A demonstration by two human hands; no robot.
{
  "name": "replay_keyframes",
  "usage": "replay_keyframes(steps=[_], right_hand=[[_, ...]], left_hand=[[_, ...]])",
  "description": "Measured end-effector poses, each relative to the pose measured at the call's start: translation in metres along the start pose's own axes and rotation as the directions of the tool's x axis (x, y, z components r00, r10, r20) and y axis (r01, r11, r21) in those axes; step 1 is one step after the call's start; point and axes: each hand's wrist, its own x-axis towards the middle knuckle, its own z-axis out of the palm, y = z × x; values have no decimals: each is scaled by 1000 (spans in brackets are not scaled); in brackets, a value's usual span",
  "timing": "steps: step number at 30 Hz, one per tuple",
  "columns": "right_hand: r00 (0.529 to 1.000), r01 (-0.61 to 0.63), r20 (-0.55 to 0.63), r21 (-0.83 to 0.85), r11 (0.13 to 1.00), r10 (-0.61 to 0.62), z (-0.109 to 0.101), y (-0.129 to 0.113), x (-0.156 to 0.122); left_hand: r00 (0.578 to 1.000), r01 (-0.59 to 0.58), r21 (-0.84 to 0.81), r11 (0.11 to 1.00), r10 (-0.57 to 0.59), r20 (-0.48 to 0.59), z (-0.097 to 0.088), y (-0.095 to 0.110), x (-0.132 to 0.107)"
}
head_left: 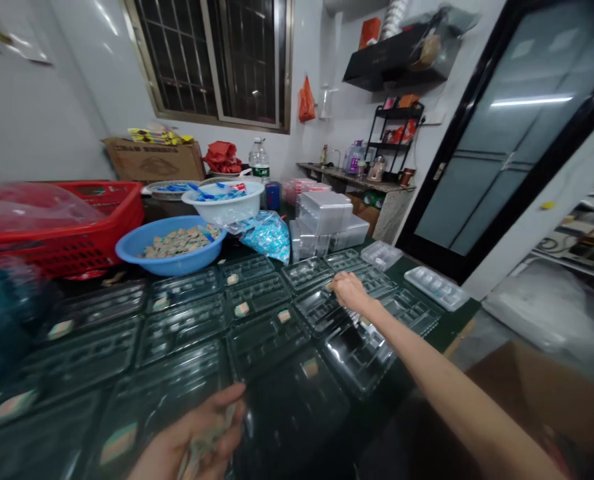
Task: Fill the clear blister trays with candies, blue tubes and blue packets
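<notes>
Clear plastic compartment trays [187, 327] cover the dark table in rows; several hold one small layered sweet [241, 309]. My left hand [197, 437] is low at the near edge, fingers curled round a bunch of these small pieces. My right hand [347, 291] reaches far across to a tray [321, 308] on the right side, fingers pinched together over a compartment; what they hold is too small to see.
A blue basin [169, 261] of sweets stands at the back left, beside a red basket [67, 230]. Behind are a white bowl [224, 203], a blue bag [267, 235] and stacked clear boxes [325, 220]. A cardboard box [527, 400] stands at lower right.
</notes>
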Motion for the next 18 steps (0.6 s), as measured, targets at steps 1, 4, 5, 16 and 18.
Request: replay_keyframes(steps=[1,4,5,16,18], right_hand=[[1000,-5,-19,21,1000,5,-2,-3,-1],[995,-2,-100,101,995,12,-13,-31,-10],[992,27,-125,142,990,-9,-19,-47,-16],[780,608,-209,482,631,-590,-84,-202,-97],[772,614,-202,483,624,-603,-81,-204,-97]], left_hand=[[1000,-28,10,1000,28,-9,3,0,-3],[996,-87,26,996,87,0,10,-2,-12],[995,-102,27,994,102,11,11,-2,-13],[980,-176,29,984,172,98,1,-13,-21],[981,-138,44,989,131,143,-2,-12,-24]])
